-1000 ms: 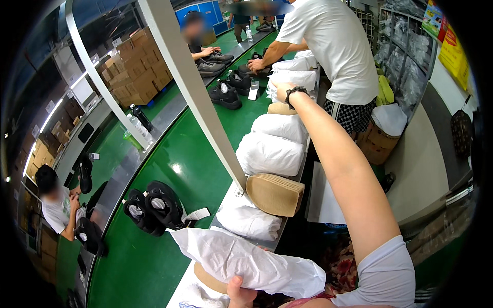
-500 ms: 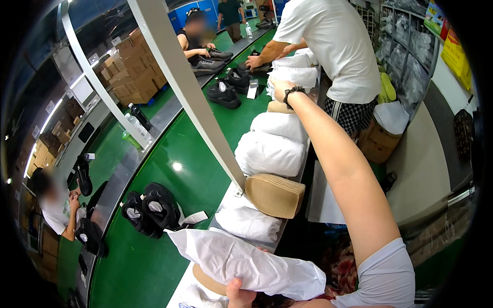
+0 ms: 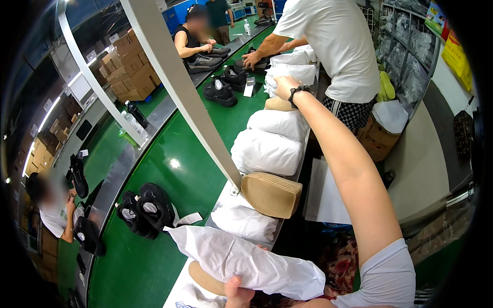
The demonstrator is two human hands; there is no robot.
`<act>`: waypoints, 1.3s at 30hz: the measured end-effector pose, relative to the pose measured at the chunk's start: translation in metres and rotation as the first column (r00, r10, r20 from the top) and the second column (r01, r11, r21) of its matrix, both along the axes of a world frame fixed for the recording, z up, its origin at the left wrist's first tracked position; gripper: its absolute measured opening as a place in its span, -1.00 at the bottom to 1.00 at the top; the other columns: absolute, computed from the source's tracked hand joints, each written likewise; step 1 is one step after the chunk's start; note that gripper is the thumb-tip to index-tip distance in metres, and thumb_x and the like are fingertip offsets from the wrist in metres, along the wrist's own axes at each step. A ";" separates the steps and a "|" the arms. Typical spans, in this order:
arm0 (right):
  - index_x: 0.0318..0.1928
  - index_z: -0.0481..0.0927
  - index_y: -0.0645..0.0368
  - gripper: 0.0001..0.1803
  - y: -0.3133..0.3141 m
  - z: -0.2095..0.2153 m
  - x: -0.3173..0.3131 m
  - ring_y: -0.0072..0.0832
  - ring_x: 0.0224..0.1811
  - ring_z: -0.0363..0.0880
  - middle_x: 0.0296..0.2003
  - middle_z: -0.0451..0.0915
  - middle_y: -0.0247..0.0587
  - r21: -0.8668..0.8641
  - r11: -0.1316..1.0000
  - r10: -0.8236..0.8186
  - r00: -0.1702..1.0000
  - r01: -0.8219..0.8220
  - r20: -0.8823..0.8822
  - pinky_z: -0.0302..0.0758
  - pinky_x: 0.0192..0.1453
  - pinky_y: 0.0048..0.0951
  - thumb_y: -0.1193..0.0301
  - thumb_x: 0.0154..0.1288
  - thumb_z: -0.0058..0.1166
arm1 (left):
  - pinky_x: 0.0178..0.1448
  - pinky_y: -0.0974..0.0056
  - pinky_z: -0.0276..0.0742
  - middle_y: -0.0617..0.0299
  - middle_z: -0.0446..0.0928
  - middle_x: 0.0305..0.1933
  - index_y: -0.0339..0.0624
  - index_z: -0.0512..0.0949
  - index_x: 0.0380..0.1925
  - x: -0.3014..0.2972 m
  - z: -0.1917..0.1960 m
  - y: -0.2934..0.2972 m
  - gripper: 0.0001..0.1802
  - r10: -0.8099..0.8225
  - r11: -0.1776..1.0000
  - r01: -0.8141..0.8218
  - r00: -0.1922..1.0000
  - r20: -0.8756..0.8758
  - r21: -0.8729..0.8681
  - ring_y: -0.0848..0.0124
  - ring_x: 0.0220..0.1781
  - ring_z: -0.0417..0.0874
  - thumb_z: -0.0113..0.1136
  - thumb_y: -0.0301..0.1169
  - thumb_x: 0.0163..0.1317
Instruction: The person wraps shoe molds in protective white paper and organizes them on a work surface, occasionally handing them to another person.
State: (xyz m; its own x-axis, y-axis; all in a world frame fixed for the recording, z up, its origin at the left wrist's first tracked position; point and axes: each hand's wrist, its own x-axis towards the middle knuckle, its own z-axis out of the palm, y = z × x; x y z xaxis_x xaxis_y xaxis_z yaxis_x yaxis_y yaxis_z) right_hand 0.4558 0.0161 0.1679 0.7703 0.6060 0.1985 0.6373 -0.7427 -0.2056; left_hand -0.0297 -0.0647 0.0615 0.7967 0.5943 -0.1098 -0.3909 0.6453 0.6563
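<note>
My left hand [image 3: 239, 293] grips a long bundle wrapped in crumpled white paper [image 3: 246, 262] at the bottom, thumb in front and fingertips showing behind. Beneath its left end lies a brown cardboard piece [image 3: 205, 277]. My right arm stretches far forward, a dark bracelet at the wrist. The right hand [image 3: 288, 87] is at the far white bundle [image 3: 290, 73], its fingers bent down against it; their tips are hidden. Between my hands run more white bundles [image 3: 267, 152] and a stack of curved brown cardboard inserts [image 3: 271, 195].
A grey post [image 3: 179, 92] rises from the bench edge. Black shoes with a tag [image 3: 149, 208] rest on the green belt [image 3: 169, 267], with another pair [image 3: 220, 92] farther up. A co-worker in a white shirt [image 3: 328, 46] stands ahead; others sit across the belt.
My right hand has drawn back slightly to the right over the far bundles. The left hand keeps its hold on the wrapped bundle. The whole view has shifted a little.
</note>
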 end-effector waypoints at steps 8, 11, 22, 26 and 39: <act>0.31 0.19 -0.19 -0.32 0.010 0.004 0.003 -0.15 0.03 0.50 0.09 0.45 -0.06 -0.046 0.999 -0.023 0.996 0.018 -0.090 0.44 0.08 -0.23 0.56 0.14 -0.26 | 0.23 -0.03 0.29 -0.25 0.37 0.07 -0.45 0.10 0.17 0.007 0.001 0.000 -0.02 0.017 1.000 -0.017 1.000 -0.015 -0.002 -0.07 0.13 0.41 0.25 -0.08 -0.20; 0.33 0.15 -0.21 -0.29 0.015 0.006 0.007 -0.14 0.00 0.52 0.07 0.46 -0.04 -0.069 0.997 -0.037 0.995 0.031 -0.092 0.46 0.06 -0.23 0.57 0.13 -0.25 | 0.24 -0.03 0.28 -0.26 0.36 0.07 -0.45 0.07 0.18 0.007 0.004 0.000 0.00 0.027 1.000 -0.026 0.999 -0.044 0.011 -0.08 0.13 0.41 0.26 -0.09 -0.20; 0.26 0.25 -0.08 -0.40 0.014 0.011 -0.012 -0.16 0.08 0.46 0.07 0.47 -0.09 -0.007 1.000 -0.014 0.998 0.014 -0.054 0.40 0.12 -0.19 0.49 0.14 -0.18 | 0.24 -0.03 0.28 -0.27 0.34 0.10 -0.42 0.04 0.21 0.010 -0.002 0.000 -0.01 -0.014 1.000 0.014 0.999 0.040 0.001 -0.08 0.14 0.39 0.26 -0.13 -0.17; 0.19 0.34 0.01 -0.45 -0.005 0.013 -0.001 -0.16 0.08 0.45 0.06 0.47 -0.05 0.065 0.997 0.033 0.999 -0.032 -0.017 0.37 0.13 -0.21 0.52 0.11 -0.19 | 0.24 0.02 0.29 -0.21 0.35 0.10 -0.40 0.07 0.20 0.010 0.002 -0.007 -0.04 0.017 0.999 -0.018 0.999 0.028 0.046 -0.02 0.14 0.40 0.25 -0.13 -0.15; 0.40 -0.22 0.06 0.12 -0.217 -0.004 -0.244 -0.28 0.31 0.13 0.23 0.19 0.00 0.643 0.679 0.734 0.304 -0.356 -0.607 0.15 0.32 -0.19 0.06 0.04 0.29 | 0.27 0.09 0.28 0.08 0.41 0.12 -0.26 0.32 0.10 0.039 0.045 -0.003 -0.41 0.184 0.982 -0.183 0.983 -0.011 0.042 0.18 0.15 0.43 0.01 -0.10 0.14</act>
State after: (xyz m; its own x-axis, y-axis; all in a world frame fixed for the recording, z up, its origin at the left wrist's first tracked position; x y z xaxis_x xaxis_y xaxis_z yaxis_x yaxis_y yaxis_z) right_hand 0.2117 -0.2009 0.1642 0.1941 0.9809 0.0148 0.2760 -0.0402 -0.9603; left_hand 0.0093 -0.0677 0.1064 0.6720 0.7346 -0.0932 -0.4907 0.5360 0.6870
